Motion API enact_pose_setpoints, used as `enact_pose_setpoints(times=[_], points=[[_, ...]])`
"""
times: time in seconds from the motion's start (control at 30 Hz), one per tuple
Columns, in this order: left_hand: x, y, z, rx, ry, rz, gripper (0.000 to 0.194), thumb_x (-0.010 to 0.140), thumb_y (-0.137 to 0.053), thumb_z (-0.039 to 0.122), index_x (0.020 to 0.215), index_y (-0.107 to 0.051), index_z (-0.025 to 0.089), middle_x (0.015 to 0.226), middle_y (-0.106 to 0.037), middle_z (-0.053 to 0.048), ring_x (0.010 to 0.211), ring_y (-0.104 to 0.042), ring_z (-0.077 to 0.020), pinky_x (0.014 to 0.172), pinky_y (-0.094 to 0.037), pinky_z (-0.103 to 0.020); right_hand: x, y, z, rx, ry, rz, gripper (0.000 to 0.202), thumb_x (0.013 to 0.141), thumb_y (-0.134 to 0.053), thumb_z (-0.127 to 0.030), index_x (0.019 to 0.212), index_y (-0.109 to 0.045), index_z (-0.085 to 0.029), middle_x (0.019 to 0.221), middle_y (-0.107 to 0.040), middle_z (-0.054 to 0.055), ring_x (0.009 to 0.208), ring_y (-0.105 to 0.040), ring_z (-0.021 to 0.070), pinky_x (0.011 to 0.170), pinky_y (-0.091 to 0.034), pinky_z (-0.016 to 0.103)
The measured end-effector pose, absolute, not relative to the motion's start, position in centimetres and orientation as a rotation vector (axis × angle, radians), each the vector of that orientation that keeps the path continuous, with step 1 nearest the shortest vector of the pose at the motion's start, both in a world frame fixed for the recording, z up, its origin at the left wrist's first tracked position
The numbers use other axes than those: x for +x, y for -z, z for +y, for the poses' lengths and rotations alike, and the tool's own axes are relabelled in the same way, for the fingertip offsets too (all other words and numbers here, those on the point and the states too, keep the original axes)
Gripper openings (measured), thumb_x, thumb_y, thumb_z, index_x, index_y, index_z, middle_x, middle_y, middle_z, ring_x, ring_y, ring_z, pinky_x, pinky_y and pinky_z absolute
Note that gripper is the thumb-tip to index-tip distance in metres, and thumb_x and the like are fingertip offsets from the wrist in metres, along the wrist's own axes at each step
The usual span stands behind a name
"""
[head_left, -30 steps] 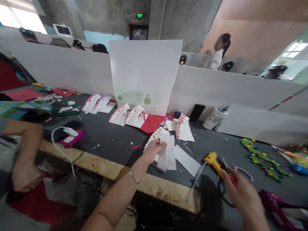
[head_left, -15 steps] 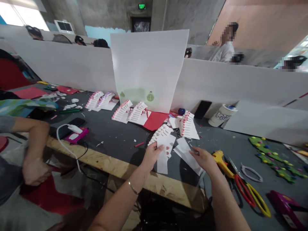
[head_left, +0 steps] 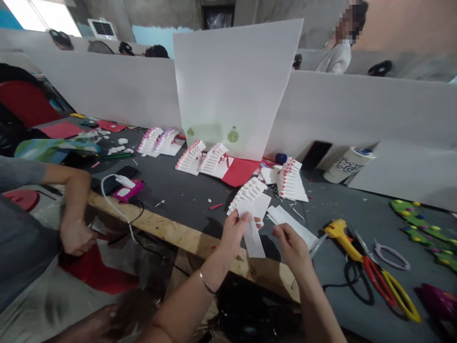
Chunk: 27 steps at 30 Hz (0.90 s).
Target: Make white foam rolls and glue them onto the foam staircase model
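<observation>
My left hand (head_left: 233,233) pinches a white paper strip (head_left: 254,240) over the table's front edge. Behind the strip is a white stepped paper model (head_left: 246,193) on a flat base; my fingertips show below that base, seemingly gripping it too. My right hand (head_left: 291,243) is raised a little to the right, with thumb and fingers curled together; whatever they may hold is too small to make out. Beyond it, white paper strips (head_left: 293,224) lie on the table. A similar model with red dots (head_left: 289,178) stands behind them.
On the right lie a yellow glue gun (head_left: 337,231), scissors with red and yellow handles (head_left: 385,281) and a grey ring (head_left: 392,255). A paper cup (head_left: 348,164) and a phone (head_left: 317,155) stand against the partition. Another person's arm (head_left: 76,214) is at the left.
My right hand has left the white strips on the table and come closer to my left hand, fingers curling in. My left hand still holds the strip. The camera view has shifted.
</observation>
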<state>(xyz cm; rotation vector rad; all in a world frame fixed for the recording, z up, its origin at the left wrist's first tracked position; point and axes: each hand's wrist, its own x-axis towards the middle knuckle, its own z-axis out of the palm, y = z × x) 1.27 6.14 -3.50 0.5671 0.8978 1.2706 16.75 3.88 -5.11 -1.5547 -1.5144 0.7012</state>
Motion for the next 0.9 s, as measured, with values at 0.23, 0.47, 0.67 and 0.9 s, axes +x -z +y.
enact_pose_setpoints(times=[0.23, 0.47, 0.67, 0.9], points=[[1.5, 3.0, 7.0, 0.625, -1.325, 0.840, 0.041, 0.067, -0.077, 0.042, 0.095, -0.065, 0.015, 0.085, -0.073, -0.008, 0.076, -0.066, -0.0205, 0.072, -0.050, -0.030, 15.8, 5.6, 4.5, -1.405, -0.902, -1.582, 0.036, 0.084, -0.056, -0.053, 0.088, -0.066, -0.019, 0.079, -0.070, 0.005, 0.070, -0.063, 0.0202, 0.065, -0.049, 0.032], [-4.9, 4.6, 6.3, 1.743, -1.089, 1.214, 0.004, 0.079, -0.065, 0.022, 0.077, -0.067, 0.019, 0.087, -0.068, -0.005, 0.088, -0.058, -0.0202, 0.084, -0.041, -0.032, 18.2, 6.4, 3.4, -1.307, 0.026, -2.211, 0.024, 0.090, -0.049, -0.017, 0.100, -0.070, -0.022, 0.093, -0.068, 0.008, 0.085, -0.057, 0.0227, 0.076, -0.044, 0.036], [-8.1, 5.6, 4.9, 2.645, -0.486, 1.219, 0.012, 0.086, -0.056, 0.012, 0.087, -0.066, 0.019, 0.092, -0.065, -0.006, 0.090, -0.052, -0.0208, 0.080, -0.035, -0.035, 18.6, 7.9, 1.5, -1.223, 0.139, -2.476, 0.026, 0.088, -0.051, -0.011, 0.106, -0.067, -0.022, 0.095, -0.068, 0.007, 0.085, -0.055, 0.0217, 0.077, -0.041, 0.035], [-8.6, 6.1, 4.8, 2.529, -0.473, 1.253, 0.015, 0.090, -0.055, 0.020, 0.088, -0.070, 0.021, 0.091, -0.066, -0.005, 0.088, -0.053, -0.0185, 0.080, -0.034, -0.035, 19.0, 8.8, 1.2, -1.368, -0.042, -2.282, 0.022, 0.095, -0.046, -0.025, 0.090, -0.068, -0.022, 0.088, -0.065, 0.007, 0.082, -0.055, 0.0208, 0.077, -0.043, 0.036]])
